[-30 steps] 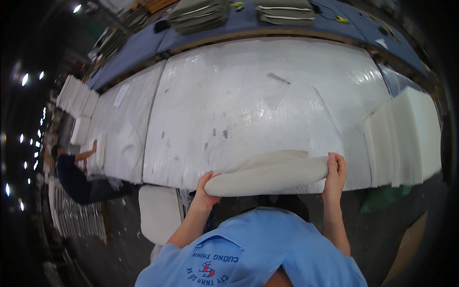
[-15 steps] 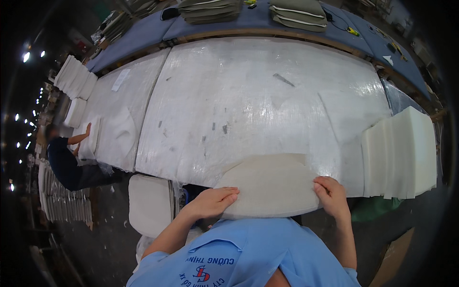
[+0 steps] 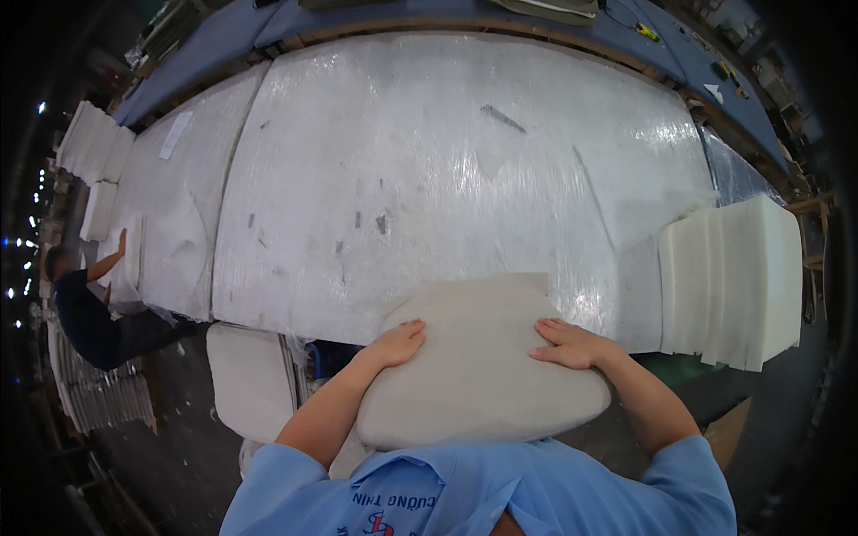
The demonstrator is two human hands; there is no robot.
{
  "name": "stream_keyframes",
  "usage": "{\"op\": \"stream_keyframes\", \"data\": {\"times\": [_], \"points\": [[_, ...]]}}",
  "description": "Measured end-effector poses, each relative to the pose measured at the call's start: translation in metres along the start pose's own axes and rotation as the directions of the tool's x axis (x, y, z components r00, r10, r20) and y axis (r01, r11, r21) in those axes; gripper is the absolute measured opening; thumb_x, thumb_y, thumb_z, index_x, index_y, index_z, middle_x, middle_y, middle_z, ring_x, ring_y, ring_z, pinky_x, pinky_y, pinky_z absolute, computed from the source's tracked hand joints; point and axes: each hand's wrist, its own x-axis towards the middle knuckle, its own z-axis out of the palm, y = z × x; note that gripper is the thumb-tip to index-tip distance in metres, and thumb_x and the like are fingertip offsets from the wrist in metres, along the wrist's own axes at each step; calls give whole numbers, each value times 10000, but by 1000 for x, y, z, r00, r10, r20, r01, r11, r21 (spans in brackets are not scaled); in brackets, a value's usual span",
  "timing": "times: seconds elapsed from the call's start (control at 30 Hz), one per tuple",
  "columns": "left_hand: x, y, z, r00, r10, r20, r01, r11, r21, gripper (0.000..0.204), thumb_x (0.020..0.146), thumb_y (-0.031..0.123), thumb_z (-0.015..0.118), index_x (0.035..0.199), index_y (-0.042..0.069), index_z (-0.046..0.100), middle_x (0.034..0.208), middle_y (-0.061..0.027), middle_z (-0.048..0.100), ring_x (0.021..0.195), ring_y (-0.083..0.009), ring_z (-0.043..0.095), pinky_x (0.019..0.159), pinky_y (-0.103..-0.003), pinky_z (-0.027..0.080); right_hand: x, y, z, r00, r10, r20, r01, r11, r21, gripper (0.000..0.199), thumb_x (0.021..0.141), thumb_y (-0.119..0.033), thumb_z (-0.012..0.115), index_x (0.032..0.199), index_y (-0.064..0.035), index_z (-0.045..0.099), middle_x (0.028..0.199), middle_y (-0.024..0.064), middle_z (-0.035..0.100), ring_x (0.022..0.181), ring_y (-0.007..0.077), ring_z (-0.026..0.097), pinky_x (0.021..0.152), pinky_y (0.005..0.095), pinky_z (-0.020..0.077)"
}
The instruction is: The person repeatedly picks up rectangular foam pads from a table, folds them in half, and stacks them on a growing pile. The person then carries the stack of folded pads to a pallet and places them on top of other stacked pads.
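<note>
A pale beige seat cushion [image 3: 481, 380] with rounded near corners lies at the table's near edge, close against my blue shirt. Its far end rests on the plastic-covered tabletop [image 3: 429, 179]. My left hand [image 3: 399, 343] lies flat on the cushion's left side, fingers pointing inward. On the opposite side my right hand [image 3: 570, 344] presses flat, with its fingers stretched out and the thumb apart. Neither hand is wrapped round anything. The cushion's underside is hidden.
A stack of white foam pads [image 3: 733, 281] stands at the table's right end. More pale cushions [image 3: 255, 377] are stacked low at the left. A co-worker [image 3: 94, 308] handles pads at the far left. Blue padded tables [image 3: 375, 20] run along the back.
Both hands have moved from the cushion's side edges onto its top. The cushion is now nearer my body, with more of its face showing. The view has shifted slightly.
</note>
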Motion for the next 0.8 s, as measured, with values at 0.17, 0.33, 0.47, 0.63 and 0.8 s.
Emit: {"op": "stream_keyframes", "data": {"times": [0.17,0.33,0.47,0.63,0.8], "points": [[19,-13,3,996,9,-84,-11,1000,-25,541,1059,303,377,1522,33,446,1625,-182,379,1500,-365,350,1235,-415,278,67,-9,4,988,145,42,-139,981,-135,1039,956,-751,390,1605,44,225,1694,201,199,1582,328,153,1247,591,163],[36,-28,10,978,35,-203,-42,999,-29,508,1038,277,397,1469,32,508,1540,-196,485,1413,-369,461,1183,-428,353,105,-4,8,988,156,17,-150,972,-182,1028,958,-760,378,1605,27,245,1694,190,208,1581,323,160,1248,591,160],[48,-20,5,959,-118,-257,100,991,-85,451,1018,283,431,1374,76,616,1381,-192,626,1277,-361,589,1093,-422,446,120,7,10,991,135,-22,-137,979,-149,1007,962,-749,379,1600,23,268,1687,189,230,1579,321,170,1250,581,163],[52,-26,7,905,-106,-412,55,990,-132,366,991,270,492,1206,85,724,1190,-175,721,1122,-367,671,971,-422,517,130,15,16,991,95,-99,-106,988,-112,931,969,-706,412,1567,6,357,1661,183,293,1532,325,287,1234,571,202],[52,-24,1,891,-93,-445,39,991,-129,334,971,263,548,1171,75,737,1154,-177,733,1081,-355,690,939,-417,529,141,33,6,980,68,-186,-44,990,131,713,1003,-585,524,1467,-44,544,1455,167,572,1384,307,513,1169,445,378]]}}
